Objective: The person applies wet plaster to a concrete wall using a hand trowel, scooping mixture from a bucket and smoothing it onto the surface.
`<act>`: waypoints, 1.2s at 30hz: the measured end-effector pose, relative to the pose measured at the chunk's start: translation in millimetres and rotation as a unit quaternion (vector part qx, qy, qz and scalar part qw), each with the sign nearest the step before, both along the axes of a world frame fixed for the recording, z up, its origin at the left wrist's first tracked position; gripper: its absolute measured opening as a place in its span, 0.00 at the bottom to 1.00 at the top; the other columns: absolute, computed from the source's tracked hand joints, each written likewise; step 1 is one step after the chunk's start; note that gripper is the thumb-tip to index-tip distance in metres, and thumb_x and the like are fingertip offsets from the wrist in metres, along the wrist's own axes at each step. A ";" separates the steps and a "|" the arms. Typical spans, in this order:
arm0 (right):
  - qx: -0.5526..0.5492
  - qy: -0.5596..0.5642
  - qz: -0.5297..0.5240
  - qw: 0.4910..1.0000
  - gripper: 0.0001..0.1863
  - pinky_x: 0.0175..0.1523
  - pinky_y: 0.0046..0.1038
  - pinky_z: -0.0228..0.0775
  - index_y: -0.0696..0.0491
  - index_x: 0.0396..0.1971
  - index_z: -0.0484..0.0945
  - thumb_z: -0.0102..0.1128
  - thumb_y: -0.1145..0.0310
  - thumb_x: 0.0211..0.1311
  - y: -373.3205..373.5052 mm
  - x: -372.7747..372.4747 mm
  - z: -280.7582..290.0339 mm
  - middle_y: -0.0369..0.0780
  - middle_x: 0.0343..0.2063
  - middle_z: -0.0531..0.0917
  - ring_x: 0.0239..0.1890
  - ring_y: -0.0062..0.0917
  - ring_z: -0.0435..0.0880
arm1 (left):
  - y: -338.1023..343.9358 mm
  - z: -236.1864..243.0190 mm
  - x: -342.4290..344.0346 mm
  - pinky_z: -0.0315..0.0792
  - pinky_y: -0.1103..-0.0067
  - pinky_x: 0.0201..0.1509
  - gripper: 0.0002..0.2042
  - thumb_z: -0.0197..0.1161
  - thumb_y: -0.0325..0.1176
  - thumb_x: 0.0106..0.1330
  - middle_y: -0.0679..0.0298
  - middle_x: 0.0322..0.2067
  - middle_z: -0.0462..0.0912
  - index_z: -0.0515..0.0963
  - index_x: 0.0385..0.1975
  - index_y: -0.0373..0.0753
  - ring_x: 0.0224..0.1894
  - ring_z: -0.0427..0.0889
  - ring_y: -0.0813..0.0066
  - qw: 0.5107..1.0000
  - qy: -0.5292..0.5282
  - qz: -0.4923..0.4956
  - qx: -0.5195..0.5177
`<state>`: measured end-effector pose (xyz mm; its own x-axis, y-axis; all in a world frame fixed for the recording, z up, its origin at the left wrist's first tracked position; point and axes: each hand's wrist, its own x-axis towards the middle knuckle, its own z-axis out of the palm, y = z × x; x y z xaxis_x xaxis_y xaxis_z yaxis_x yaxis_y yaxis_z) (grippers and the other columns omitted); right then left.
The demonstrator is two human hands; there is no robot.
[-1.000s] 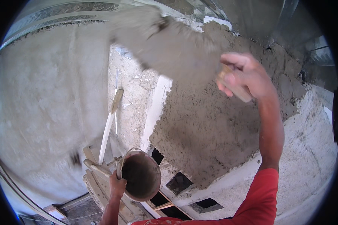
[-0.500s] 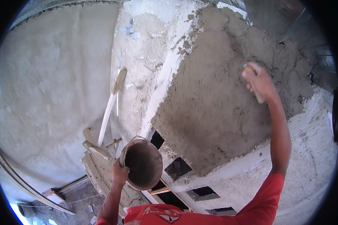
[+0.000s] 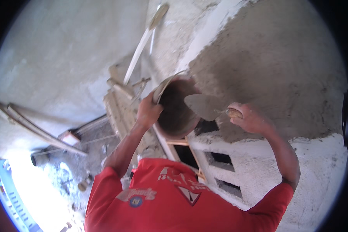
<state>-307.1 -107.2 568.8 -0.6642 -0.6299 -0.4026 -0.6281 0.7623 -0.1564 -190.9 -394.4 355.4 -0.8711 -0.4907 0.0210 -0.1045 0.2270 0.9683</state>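
Left hand grips the bucket at the left side of its rim, thumb near the mouth, fingers curled round the edge and mostly hidden. Bucket is held tilted, mouth facing the viewer, in front of the plank platform's right edge; inside is dark, depth of contents cannot be told.

Right hand is wrapped round the wooden handle of the trowel, fist closed, knuckles up. Trowel's blade points left, its tip overlapping the right part of the bucket's mouth; whether metal touches rim cannot be told. Blade is grey and looks smeared.

Wall on the right carries a broad patch of grey-brown mortar, rough along its left and lower edges, pale surface showing beyond both. Below the patch's lower left corner, a row of dark rectangular openings in the wall; one is partly hidden behind bucket and blade.

At the platform's far end, a short wooden piece lies across the boards. A pale strip rises from there and leans toward the wall. Two long curved-looking strips stand by the smooth grey wall at left. Both arms wear red sleeves.
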 end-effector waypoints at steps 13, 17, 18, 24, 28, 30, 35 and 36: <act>0.110 0.309 0.239 0.914 0.22 0.44 0.35 0.76 0.54 0.57 0.75 0.56 0.68 0.62 -31.8 12.2 -135.3 0.47 0.38 0.84 0.42 0.39 0.85 | 1.2 47.0 -32.0 0.75 0.67 0.48 0.26 0.60 0.26 0.50 0.46 0.34 0.85 0.78 0.55 0.36 0.39 0.85 0.53 0.997 -0.035 -0.061 0.025; 0.064 0.237 0.214 0.945 0.19 0.45 0.42 0.77 0.53 0.55 0.77 0.56 0.65 0.64 -15.0 24.2 -112.1 0.49 0.35 0.84 0.40 0.44 0.86 | 1.1 37.6 -29.2 0.75 0.68 0.48 0.26 0.59 0.26 0.51 0.48 0.34 0.85 0.78 0.56 0.38 0.38 0.85 0.54 0.995 -0.051 -0.076 0.042; 0.030 0.161 0.155 0.974 0.19 0.46 0.43 0.77 0.53 0.54 0.77 0.56 0.65 0.64 -17.2 22.2 -102.6 0.50 0.35 0.84 0.40 0.46 0.86 | 3.0 40.0 -27.6 0.75 0.68 0.48 0.27 0.59 0.26 0.51 0.48 0.34 0.85 0.78 0.56 0.39 0.39 0.85 0.54 0.994 -0.061 -0.082 0.040; -0.093 -0.059 0.006 0.994 0.18 0.44 0.45 0.74 0.55 0.48 0.79 0.61 0.63 0.60 -24.9 0.2 -115.0 0.56 0.31 0.82 0.37 0.50 0.83 | 18.8 49.9 -31.8 0.74 0.75 0.41 0.26 0.58 0.24 0.51 0.57 0.28 0.82 0.76 0.55 0.32 0.33 0.79 0.73 0.995 -0.026 -0.101 0.004; -0.028 -0.040 -0.026 0.998 0.18 0.45 0.46 0.74 0.56 0.48 0.80 0.61 0.64 0.59 3.9 -17.4 -112.3 0.55 0.33 0.84 0.39 0.49 0.84 | 15.4 54.5 -33.6 0.75 0.72 0.45 0.27 0.58 0.24 0.52 0.53 0.32 0.84 0.76 0.57 0.36 0.37 0.82 0.65 0.994 -0.048 -0.096 0.005; 0.011 0.007 -0.021 1.000 0.17 0.44 0.46 0.75 0.57 0.47 0.80 0.61 0.65 0.59 0.6 -11.8 -73.7 0.54 0.32 0.84 0.39 0.49 0.85 | 15.9 52.9 -33.7 0.75 0.67 0.52 0.30 0.59 0.25 0.52 0.46 0.37 0.86 0.75 0.60 0.43 0.43 0.86 0.52 0.994 -0.048 -0.095 0.026; 0.155 0.147 0.032 0.976 0.15 0.42 0.46 0.76 0.56 0.46 0.81 0.61 0.68 0.60 -12.2 -1.4 -56.8 0.52 0.31 0.84 0.37 0.48 0.85 | 20.2 62.8 -37.2 0.76 0.66 0.51 0.28 0.59 0.25 0.52 0.45 0.37 0.85 0.76 0.59 0.43 0.43 0.85 0.50 0.994 -0.048 -0.102 -0.001; 0.141 0.114 0.037 0.983 0.16 0.43 0.45 0.76 0.56 0.47 0.81 0.61 0.67 0.60 -9.5 -3.0 -64.0 0.52 0.32 0.84 0.37 0.48 0.86 | 21.6 64.1 -38.1 0.76 0.65 0.51 0.28 0.59 0.25 0.52 0.45 0.37 0.85 0.76 0.58 0.43 0.43 0.85 0.49 0.994 -0.043 -0.100 -0.010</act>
